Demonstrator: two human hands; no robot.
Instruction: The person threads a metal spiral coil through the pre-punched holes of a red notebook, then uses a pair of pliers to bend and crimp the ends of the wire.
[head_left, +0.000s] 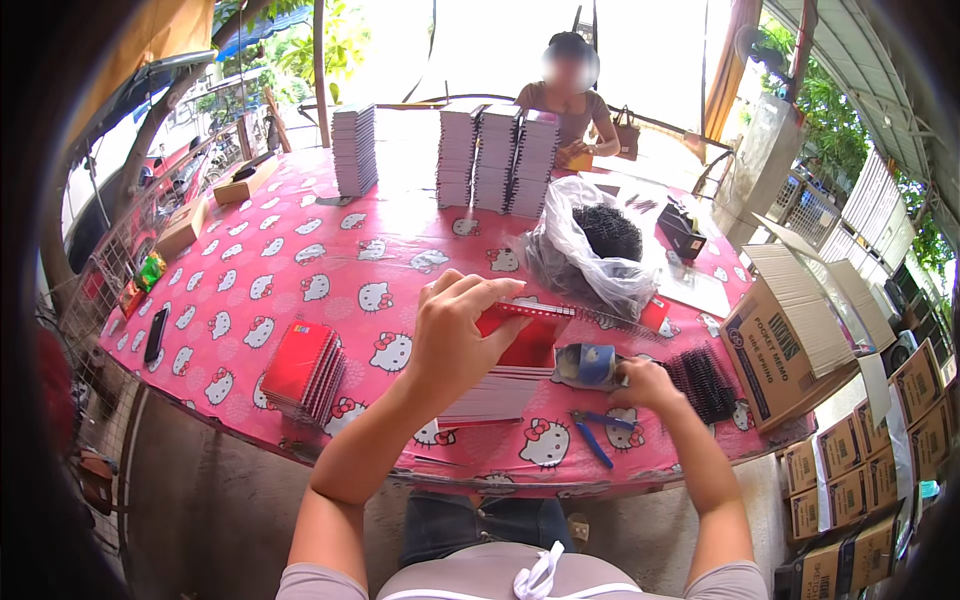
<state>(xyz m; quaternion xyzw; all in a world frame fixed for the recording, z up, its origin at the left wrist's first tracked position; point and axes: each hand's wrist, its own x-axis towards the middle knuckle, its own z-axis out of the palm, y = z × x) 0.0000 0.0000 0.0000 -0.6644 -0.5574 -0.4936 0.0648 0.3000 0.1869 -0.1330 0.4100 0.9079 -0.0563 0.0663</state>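
Note:
My left hand (458,325) is closed on a red notebook (530,340), its thumb and fingers pinching the edge with punched holes. A thin spiral coil (610,322) stretches rightward from that edge. Below it lies a stack of notebook pages (490,398) with red edges showing. My right hand (648,383) has its fingers curled at the right end of a grey-and-blue rounded thing (588,366), whose kind I cannot make out. Blue-handled pliers (595,432) lie just nearer to me. Beside my right hand rests a bundle of black spiral coils (703,384).
A pile of red spiral notebooks (302,372) stands at left, near a phone (156,335). Tall notebook stacks (497,160) rise farther back. A plastic bag (560,245) holds black coils. A cardboard box (790,340) is at right. Another person (575,105) sits across the table.

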